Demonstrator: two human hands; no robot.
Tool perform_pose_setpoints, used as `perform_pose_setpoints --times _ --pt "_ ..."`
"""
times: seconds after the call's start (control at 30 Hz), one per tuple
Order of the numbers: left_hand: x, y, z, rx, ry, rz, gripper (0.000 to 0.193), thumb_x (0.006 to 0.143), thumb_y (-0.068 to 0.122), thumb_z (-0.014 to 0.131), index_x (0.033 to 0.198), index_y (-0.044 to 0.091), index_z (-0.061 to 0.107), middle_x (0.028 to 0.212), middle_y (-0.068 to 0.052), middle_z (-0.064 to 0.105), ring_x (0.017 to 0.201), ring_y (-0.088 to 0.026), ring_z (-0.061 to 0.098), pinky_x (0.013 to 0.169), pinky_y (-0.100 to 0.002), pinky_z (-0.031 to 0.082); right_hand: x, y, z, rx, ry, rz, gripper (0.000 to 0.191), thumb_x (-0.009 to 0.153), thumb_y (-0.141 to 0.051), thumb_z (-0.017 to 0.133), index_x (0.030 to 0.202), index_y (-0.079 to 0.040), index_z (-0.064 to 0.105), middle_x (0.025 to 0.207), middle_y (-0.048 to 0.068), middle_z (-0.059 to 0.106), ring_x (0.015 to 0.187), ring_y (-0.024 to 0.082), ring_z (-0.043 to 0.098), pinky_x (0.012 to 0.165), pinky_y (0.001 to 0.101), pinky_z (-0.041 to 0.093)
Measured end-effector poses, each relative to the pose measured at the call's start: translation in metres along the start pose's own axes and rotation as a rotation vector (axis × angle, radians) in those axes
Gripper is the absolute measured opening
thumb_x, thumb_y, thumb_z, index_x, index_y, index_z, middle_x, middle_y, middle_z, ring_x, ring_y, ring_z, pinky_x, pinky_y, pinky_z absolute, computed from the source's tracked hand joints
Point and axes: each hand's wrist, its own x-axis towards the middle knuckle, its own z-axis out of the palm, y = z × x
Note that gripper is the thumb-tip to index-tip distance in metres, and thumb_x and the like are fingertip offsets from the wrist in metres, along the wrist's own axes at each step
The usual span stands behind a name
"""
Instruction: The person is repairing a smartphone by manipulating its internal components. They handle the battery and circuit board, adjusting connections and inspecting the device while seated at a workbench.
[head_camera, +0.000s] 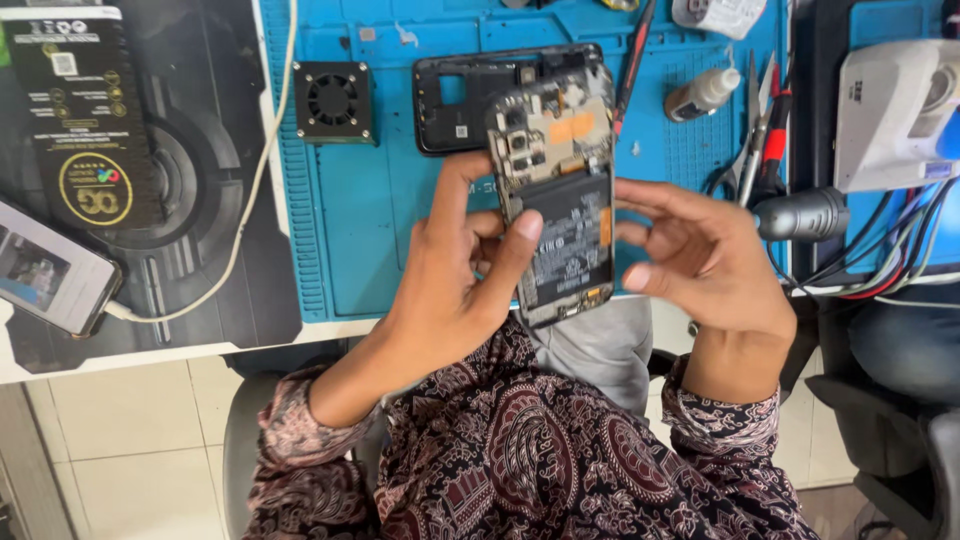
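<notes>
**Opened phone held over the blue mat**

Phone work, seen from beside the chair, with the blue work mat (350, 230) as the fixed mark. Far off the mat's left edge lies a black printed box (85, 110), and below it a second phone (50, 280) with its screen lit, a white cable (240, 200) running from it up along the mat's left border. On the mat's upper left corner sits a small square black fan (333, 100).

Above the mat's lower middle, the left hand (450, 290) grips the opened phone (555, 195) — fingers behind it, thumb pressed on the front beside the black battery (572, 240). The phone is lifted clear of the mat and tilted, its back cover already off: the board, an orange patch of tape and the battery all show bare. Just behind it, flat on the mat's upper middle, lies the black back frame (460, 100), separate from the phone.

The right hand (700, 260) hovers just beside the phone's right edge, fingers loosely spread and curled, holding nothing; whether a fingertip touches the edge I cannot tell.

Toward the mat's right side stand a small white bottle (705, 92) and tweezers and a red-handled tool (765, 140); beyond its right edge, a white machine (895, 110).

By my reckoning the opening is done — battery and board are still seated.
</notes>
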Motion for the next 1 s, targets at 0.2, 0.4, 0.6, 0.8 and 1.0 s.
perform_pose_setpoints --times 0.2,0.4,0.6,0.8,1.0 --pt "-0.009 0.01 -0.01 0.08 -0.104 0.056 0.04 0.107 0.015 0.057 0.135 -0.004 0.035 0.082 -0.015 0.076 0.07 -0.018 0.078 0.06 -0.029 0.061 0.007 0.01 0.008 -0.003 0.261 -0.038 0.04 0.097 0.006 0.071 0.135 0.012 0.061 0.127 0.023 0.071 0.111 0.022 0.071 0.094 0.0339 0.06" --pt "-0.019 0.011 -0.016 0.13 -0.108 0.118 0.04 0.106 0.012 0.059 0.132 -0.006 0.036 0.084 -0.018 0.076 0.072 -0.022 0.08 0.058 -0.032 0.062 0.01 0.008 0.03 -0.078 0.362 -0.05 0.024 0.097 0.006 0.073 0.119 0.011 0.068 0.105 0.019 0.075 0.092 0.017 0.073 0.089 0.0298 0.06" --pt "-0.017 0.009 -0.023 0.149 -0.125 0.184 0.04 0.105 0.011 0.061 0.132 -0.006 0.038 0.087 -0.02 0.076 0.074 -0.026 0.08 0.057 -0.034 0.059 0.015 -0.003 0.041 -0.141 0.371 -0.037 0.02 0.097 0.005 0.074 0.116 0.011 0.069 0.107 0.018 0.075 0.09 0.016 0.073 0.089 0.0284 0.059" --pt "-0.02 0.001 -0.036 0.201 -0.099 0.179 0.039 0.101 0.009 0.064 0.129 -0.005 0.04 0.083 -0.019 0.076 0.056 -0.025 0.074 0.045 -0.035 0.049 0.026 0.006 0.048 -0.114 0.341 -0.033 0.021 0.095 0.008 0.074 0.115 0.011 0.069 0.105 0.016 0.076 0.092 0.015 0.071 0.084 0.0272 0.058" --pt "-0.03 -0.006 -0.051 0.172 -0.032 0.308 0.038 0.107 0.007 0.062 0.136 -0.005 0.04 0.08 -0.014 0.072 0.06 -0.024 0.073 0.049 -0.033 0.05 0.035 0.017 0.054 -0.173 0.302 -0.048 0.012 0.097 0.009 0.076 0.106 0.011 0.07 0.099 0.015 0.075 0.086 0.011 0.069 0.078 0.0228 0.055"
